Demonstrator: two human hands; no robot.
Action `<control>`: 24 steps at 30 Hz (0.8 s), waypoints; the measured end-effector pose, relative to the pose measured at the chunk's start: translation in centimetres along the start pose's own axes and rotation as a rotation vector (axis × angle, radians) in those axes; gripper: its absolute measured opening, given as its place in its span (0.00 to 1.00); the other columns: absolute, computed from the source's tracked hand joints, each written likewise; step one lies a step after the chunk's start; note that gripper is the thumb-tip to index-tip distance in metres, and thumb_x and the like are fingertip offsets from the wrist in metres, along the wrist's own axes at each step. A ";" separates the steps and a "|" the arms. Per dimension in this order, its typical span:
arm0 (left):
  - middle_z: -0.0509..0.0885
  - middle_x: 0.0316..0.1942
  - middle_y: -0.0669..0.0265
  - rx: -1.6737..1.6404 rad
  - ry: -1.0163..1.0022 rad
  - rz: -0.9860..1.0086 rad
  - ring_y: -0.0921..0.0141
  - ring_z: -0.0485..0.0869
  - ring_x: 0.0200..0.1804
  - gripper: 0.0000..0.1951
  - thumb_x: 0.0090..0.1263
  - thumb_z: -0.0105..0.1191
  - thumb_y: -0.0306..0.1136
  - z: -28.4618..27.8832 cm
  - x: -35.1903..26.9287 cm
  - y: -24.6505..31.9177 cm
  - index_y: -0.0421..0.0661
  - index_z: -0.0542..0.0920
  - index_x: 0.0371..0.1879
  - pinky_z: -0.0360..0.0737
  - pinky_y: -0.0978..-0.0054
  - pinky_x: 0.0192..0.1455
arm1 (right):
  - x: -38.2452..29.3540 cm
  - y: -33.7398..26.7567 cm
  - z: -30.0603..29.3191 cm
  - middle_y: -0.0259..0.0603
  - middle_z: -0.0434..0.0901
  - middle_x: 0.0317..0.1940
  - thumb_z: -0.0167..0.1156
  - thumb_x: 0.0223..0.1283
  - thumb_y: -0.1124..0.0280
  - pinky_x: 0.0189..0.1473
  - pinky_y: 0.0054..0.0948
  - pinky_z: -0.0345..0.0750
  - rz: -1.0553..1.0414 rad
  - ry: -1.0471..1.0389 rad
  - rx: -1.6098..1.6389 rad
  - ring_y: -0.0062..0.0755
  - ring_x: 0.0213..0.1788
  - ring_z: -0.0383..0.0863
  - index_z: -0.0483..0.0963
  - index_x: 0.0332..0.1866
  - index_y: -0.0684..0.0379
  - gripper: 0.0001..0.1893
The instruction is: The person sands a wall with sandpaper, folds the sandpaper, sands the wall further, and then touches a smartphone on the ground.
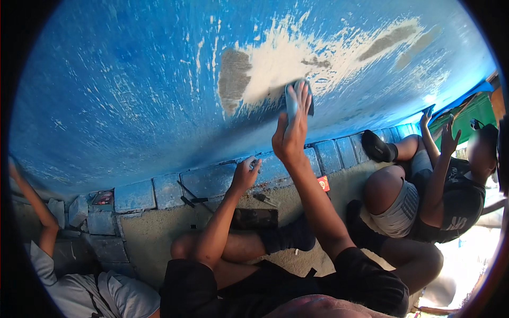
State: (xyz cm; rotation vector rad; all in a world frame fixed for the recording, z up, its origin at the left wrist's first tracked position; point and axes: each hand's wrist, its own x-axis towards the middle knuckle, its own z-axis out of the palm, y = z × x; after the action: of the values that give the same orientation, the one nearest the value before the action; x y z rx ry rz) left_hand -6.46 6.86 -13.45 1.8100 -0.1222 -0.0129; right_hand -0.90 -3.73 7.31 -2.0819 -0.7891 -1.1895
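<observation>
In front of me stands a blue-painted wall (131,99). Paint is worn off across a pale patch (274,59) with grey bare spots. My right hand (292,131) presses a dark folded sheet, apparently sandpaper (311,106), against the lower edge of that patch. Its fingers are stretched out and coated in pale blue dust. Lower and to the left, my left hand (245,174) is raised near the foot of the wall, with curled, dusty fingers. Whether a small piece lies within those fingers is unclear.
Blue-stained blocks (210,179) line the wall's foot. A dark rectangular object (256,218), a small clear-and-black item (266,200) and a red packet (323,183) lie near my legs. One person sits at right (449,194); another, in grey (115,294), reaches toward the wall at left.
</observation>
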 end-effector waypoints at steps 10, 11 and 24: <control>0.77 0.21 0.55 -0.053 -0.005 -0.037 0.59 0.79 0.25 0.18 0.75 0.50 0.42 0.3 0.1 -1.2 0.37 0.75 0.29 0.72 0.63 0.31 | -1.7 -1.1 -0.2 0.64 0.56 0.73 0.44 0.68 0.81 0.74 0.59 0.45 0.085 -0.086 0.065 0.62 0.77 0.49 0.57 0.72 0.68 0.26; 0.77 0.21 0.55 -0.050 -0.005 -0.040 0.59 0.79 0.25 0.18 0.75 0.50 0.42 0.2 0.1 -1.3 0.37 0.75 0.29 0.72 0.63 0.31 | -1.9 -1.0 -0.3 0.64 0.56 0.73 0.44 0.68 0.81 0.74 0.59 0.45 0.097 -0.119 0.054 0.62 0.77 0.49 0.57 0.72 0.68 0.26; 0.79 0.23 0.55 -0.029 0.012 -0.047 0.59 0.80 0.26 0.19 0.74 0.51 0.43 0.6 0.6 -1.2 0.37 0.75 0.30 0.74 0.64 0.32 | 1.0 -2.5 -1.6 0.63 0.49 0.76 0.39 0.73 0.77 0.76 0.55 0.42 0.203 -0.077 0.269 0.61 0.79 0.43 0.53 0.74 0.66 0.25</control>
State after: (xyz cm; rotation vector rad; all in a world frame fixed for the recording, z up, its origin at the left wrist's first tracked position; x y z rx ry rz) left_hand -5.85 6.51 -14.74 1.7834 -0.0712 -0.0370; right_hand -3.15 -3.09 9.36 -1.9405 -0.7098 -0.8493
